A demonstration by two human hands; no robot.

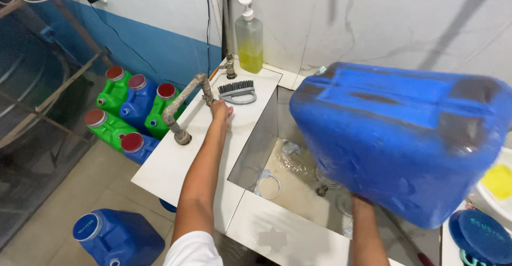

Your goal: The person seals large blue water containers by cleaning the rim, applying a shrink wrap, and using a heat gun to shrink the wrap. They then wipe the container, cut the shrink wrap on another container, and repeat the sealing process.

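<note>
A: Left hand (220, 109)?
B: Fingers curled on the grey metal tap pipe (184, 102), at the far left ledge of the white tiled sink (176, 162); grey scrubbing brush (237, 91) just beside.
A: Right hand (361, 201)?
B: Under the large blue plastic jerrycan (405, 138), tilted above the basin (grip hidden; cannot tell).
A: Remainder?
B: Clear pump bottle of yellow liquid (249, 37), far corner; green and blue jugs (130, 111) on the floor.
</note>
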